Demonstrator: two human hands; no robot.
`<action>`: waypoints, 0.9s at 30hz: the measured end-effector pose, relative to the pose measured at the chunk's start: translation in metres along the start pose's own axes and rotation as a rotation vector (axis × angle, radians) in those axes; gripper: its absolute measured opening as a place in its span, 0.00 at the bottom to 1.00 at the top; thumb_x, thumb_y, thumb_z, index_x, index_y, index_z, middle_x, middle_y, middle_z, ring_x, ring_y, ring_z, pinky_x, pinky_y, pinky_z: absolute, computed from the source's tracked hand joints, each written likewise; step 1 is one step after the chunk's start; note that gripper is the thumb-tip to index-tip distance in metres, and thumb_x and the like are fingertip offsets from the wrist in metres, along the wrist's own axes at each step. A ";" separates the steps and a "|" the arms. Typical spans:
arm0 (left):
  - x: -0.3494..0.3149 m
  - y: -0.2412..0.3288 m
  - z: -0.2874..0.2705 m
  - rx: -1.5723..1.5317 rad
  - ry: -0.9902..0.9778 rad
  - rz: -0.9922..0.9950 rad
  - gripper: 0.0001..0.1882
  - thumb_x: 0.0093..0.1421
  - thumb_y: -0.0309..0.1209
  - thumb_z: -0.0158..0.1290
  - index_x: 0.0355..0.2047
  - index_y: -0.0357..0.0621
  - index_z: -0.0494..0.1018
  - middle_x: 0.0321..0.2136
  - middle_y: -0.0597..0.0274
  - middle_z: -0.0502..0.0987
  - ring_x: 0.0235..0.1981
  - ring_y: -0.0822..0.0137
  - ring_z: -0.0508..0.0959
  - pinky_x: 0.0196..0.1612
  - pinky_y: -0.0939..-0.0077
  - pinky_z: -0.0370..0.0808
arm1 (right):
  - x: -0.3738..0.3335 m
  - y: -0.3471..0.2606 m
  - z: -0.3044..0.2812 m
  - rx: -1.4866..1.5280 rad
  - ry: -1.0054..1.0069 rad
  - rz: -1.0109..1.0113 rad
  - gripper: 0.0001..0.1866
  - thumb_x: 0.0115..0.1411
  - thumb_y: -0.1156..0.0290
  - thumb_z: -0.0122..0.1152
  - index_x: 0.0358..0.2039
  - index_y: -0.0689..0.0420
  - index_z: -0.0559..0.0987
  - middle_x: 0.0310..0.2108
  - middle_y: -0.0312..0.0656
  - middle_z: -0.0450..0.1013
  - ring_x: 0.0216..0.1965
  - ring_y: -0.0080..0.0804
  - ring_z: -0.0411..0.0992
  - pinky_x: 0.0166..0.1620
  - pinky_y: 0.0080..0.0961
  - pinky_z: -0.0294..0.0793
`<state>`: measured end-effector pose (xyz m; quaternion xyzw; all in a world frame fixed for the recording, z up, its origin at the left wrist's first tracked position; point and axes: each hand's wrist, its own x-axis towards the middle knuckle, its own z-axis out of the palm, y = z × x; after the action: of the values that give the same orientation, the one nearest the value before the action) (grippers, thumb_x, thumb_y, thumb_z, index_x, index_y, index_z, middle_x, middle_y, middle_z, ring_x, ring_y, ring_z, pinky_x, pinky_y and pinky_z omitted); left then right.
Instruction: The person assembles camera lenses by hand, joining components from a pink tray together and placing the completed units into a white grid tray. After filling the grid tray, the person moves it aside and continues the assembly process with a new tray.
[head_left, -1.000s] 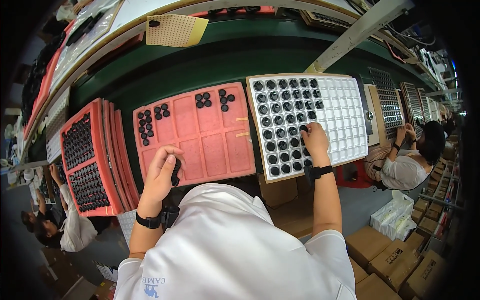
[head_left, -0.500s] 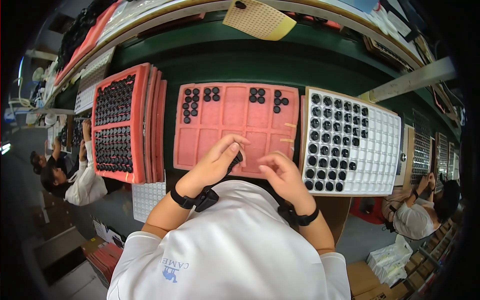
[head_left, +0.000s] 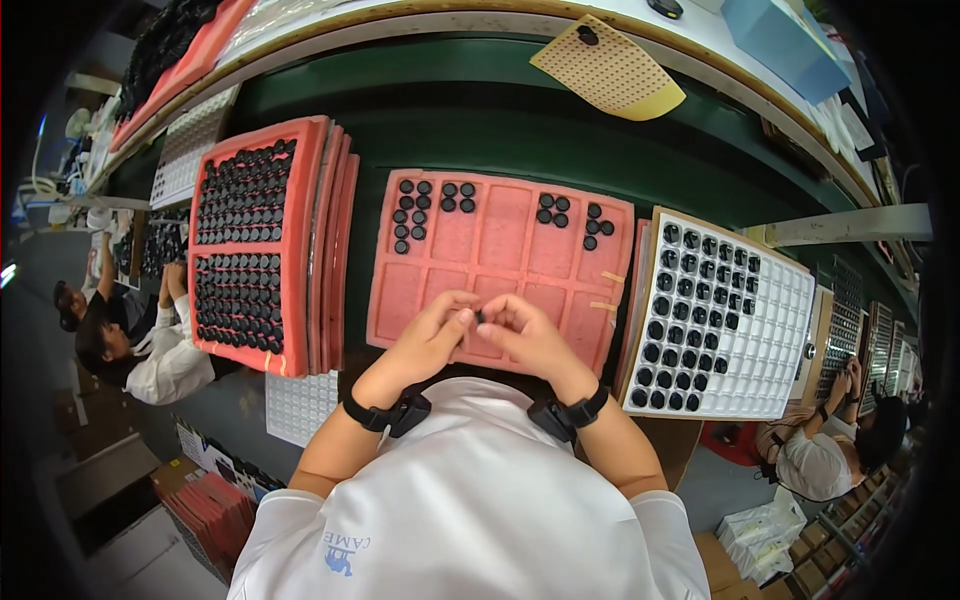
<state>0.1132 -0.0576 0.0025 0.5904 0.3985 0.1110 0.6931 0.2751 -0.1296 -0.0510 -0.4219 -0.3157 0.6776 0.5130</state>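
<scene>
Black piece (head_left: 480, 317), long axis unclear, right fingers (head_left: 508, 309) pinching it, left fingers (head_left: 452, 301) curled, grip hidden

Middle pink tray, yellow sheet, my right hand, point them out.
Middle pink tray (head_left: 507, 225): head view, a compartment's floor.
Yellow sheet (head_left: 608, 77): head view, dotted middle.
Right hand (head_left: 534, 342): head view, its back.

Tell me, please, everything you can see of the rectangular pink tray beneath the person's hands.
The rectangular pink tray looks like foam, its ridges forming two rows of compartments. Round black pieces sit in four far-row compartments; two tan strips mark its right side. It lies flat, left of the white plastic compartment tray. The left hand and right hand partly hide its near row; contact is unclear.
</scene>
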 end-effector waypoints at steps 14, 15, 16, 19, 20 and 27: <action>-0.014 -0.022 -0.117 0.010 0.155 0.016 0.14 0.66 0.34 0.37 0.43 0.36 0.66 0.21 0.65 0.70 0.19 0.77 0.66 0.24 0.84 0.64 | 0.059 0.071 -0.159 -1.203 1.065 -0.061 0.13 0.50 0.68 0.61 0.31 0.62 0.71 0.27 0.45 0.69 0.31 0.41 0.69 0.34 0.33 0.69; -0.013 -0.022 -0.119 0.017 0.150 0.011 0.15 0.66 0.34 0.36 0.43 0.36 0.65 0.21 0.64 0.70 0.19 0.76 0.66 0.24 0.84 0.64 | 0.057 0.075 -0.166 -1.253 1.051 -0.084 0.13 0.50 0.67 0.61 0.32 0.62 0.71 0.29 0.47 0.69 0.33 0.45 0.69 0.35 0.37 0.69; -0.011 -0.024 -0.121 0.014 0.154 0.003 0.15 0.66 0.34 0.36 0.43 0.36 0.65 0.21 0.64 0.70 0.19 0.76 0.66 0.24 0.84 0.64 | 0.060 0.074 -0.165 -1.300 1.032 -0.111 0.14 0.51 0.66 0.60 0.32 0.62 0.70 0.30 0.49 0.69 0.36 0.48 0.69 0.37 0.40 0.69; -0.006 -0.031 -0.127 -0.034 0.190 0.033 0.13 0.65 0.35 0.39 0.41 0.38 0.66 0.20 0.66 0.71 0.17 0.79 0.65 0.21 0.86 0.63 | 0.065 0.064 -0.161 -1.259 1.015 0.016 0.14 0.51 0.66 0.59 0.33 0.62 0.70 0.33 0.50 0.69 0.37 0.48 0.69 0.38 0.40 0.69; -0.006 -0.032 -0.128 -0.038 0.208 0.010 0.13 0.65 0.35 0.39 0.41 0.38 0.66 0.20 0.66 0.71 0.17 0.79 0.65 0.21 0.86 0.63 | 0.068 0.064 -0.158 -1.238 1.002 0.079 0.14 0.51 0.66 0.59 0.33 0.62 0.70 0.34 0.50 0.69 0.38 0.48 0.68 0.39 0.40 0.69; 0.002 -0.023 -0.125 -0.007 0.224 0.008 0.13 0.64 0.35 0.43 0.38 0.37 0.68 0.22 0.67 0.70 0.19 0.79 0.66 0.22 0.85 0.64 | 0.061 0.079 -0.179 -1.223 0.928 0.045 0.13 0.53 0.69 0.58 0.35 0.65 0.72 0.30 0.49 0.72 0.32 0.41 0.70 0.37 0.31 0.69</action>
<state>0.0217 0.0289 -0.0176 0.5736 0.4706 0.1804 0.6457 0.3945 -0.0930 -0.2135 -0.8782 -0.3778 0.1461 0.2543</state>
